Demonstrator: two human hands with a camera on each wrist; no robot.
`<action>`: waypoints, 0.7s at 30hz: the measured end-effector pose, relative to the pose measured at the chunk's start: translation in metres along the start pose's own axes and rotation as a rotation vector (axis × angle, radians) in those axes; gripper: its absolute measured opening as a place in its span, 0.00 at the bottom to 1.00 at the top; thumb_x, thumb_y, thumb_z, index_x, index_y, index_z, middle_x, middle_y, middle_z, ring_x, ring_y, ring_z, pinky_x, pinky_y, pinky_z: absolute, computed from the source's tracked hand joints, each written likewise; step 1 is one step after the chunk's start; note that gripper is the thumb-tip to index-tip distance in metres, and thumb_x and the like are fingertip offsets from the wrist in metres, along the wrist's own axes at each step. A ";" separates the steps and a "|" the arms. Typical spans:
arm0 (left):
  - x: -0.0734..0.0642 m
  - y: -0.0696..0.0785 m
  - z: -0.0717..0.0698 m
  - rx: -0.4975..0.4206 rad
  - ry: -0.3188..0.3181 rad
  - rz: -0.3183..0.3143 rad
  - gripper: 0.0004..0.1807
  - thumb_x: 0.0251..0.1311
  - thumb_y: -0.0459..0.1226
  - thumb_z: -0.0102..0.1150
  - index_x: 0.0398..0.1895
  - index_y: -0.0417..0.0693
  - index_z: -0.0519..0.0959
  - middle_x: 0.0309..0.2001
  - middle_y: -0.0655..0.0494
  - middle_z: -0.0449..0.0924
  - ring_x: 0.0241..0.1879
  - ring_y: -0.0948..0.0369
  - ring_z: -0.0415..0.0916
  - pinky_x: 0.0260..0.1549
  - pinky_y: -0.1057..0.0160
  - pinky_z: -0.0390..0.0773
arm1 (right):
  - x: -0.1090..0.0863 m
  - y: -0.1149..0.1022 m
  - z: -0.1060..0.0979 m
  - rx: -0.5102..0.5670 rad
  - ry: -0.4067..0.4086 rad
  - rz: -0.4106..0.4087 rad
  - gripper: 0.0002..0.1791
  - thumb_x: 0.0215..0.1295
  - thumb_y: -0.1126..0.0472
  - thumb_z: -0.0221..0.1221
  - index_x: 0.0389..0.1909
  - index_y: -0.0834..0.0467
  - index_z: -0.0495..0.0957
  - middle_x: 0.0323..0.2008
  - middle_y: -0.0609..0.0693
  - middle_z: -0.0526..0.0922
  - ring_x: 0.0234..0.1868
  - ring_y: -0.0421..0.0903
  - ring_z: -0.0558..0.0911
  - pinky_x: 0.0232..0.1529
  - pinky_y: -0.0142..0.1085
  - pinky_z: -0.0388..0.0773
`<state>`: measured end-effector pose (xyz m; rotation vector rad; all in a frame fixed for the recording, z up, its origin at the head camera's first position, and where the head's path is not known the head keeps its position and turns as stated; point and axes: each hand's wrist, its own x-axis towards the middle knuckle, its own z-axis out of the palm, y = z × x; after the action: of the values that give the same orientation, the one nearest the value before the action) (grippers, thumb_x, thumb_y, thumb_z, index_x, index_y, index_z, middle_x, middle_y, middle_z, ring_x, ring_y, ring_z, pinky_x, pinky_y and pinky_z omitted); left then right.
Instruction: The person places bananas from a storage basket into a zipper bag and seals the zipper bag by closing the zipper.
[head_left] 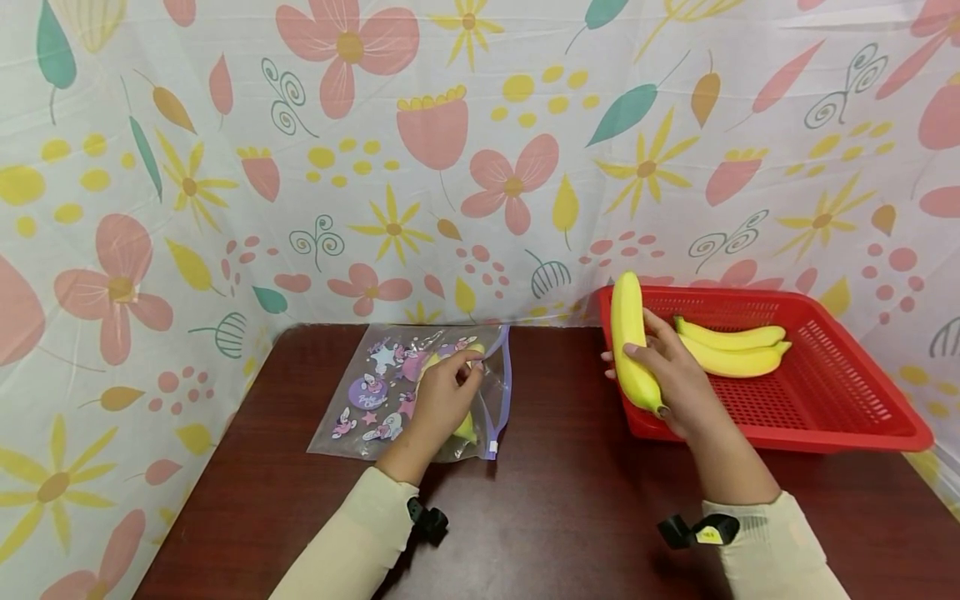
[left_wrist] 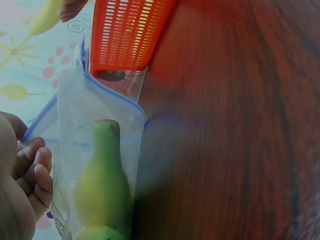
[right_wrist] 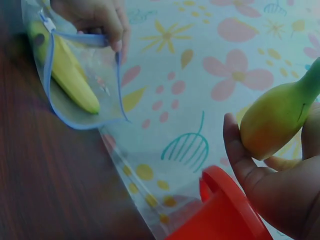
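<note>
A clear zip bag printed with cartoon figures lies on the table at the left, its mouth toward the right. My left hand pinches the upper edge of that mouth, which gapes in the right wrist view. Inside the bag is a yellow banana, with its greenish end near the mouth in the left wrist view. My right hand holds another banana nearly upright, thumb on one side and fingers behind. It hangs over the left rim of the red basket.
Inside the basket, two bananas lie side by side. Dark wooden table runs between bag and basket. A flower-patterned curtain stands along the table's back and left side. Each wrist wears a small black camera on a strap.
</note>
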<state>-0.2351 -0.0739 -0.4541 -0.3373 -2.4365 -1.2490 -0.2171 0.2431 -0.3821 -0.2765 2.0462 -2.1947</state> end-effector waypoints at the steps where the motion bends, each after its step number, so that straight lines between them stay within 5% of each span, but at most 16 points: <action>1: 0.000 0.000 0.000 -0.001 -0.001 0.000 0.12 0.67 0.38 0.58 0.48 0.48 0.86 0.22 0.59 0.75 0.21 0.67 0.66 0.24 0.68 0.68 | 0.000 0.000 0.002 0.003 -0.004 0.006 0.39 0.77 0.55 0.53 0.81 0.49 0.44 0.55 0.50 0.73 0.42 0.42 0.89 0.43 0.32 0.85; 8: 0.000 0.001 0.000 -0.006 0.002 -0.001 0.12 0.67 0.38 0.58 0.48 0.48 0.86 0.22 0.59 0.75 0.20 0.67 0.66 0.23 0.68 0.68 | 0.002 0.004 0.014 -0.002 -0.021 0.063 0.37 0.78 0.55 0.50 0.80 0.55 0.45 0.54 0.46 0.76 0.42 0.42 0.89 0.42 0.30 0.85; 21: 0.000 0.001 0.000 -0.002 0.000 -0.012 0.12 0.66 0.39 0.58 0.48 0.48 0.86 0.22 0.59 0.76 0.21 0.67 0.67 0.24 0.68 0.69 | 0.004 0.006 0.034 -0.005 -0.057 0.162 0.34 0.78 0.55 0.48 0.81 0.48 0.48 0.54 0.49 0.80 0.48 0.45 0.89 0.47 0.32 0.84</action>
<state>-0.2351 -0.0728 -0.4534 -0.3234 -2.4406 -1.2565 -0.2140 0.2082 -0.3852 -0.1652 1.9700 -2.0630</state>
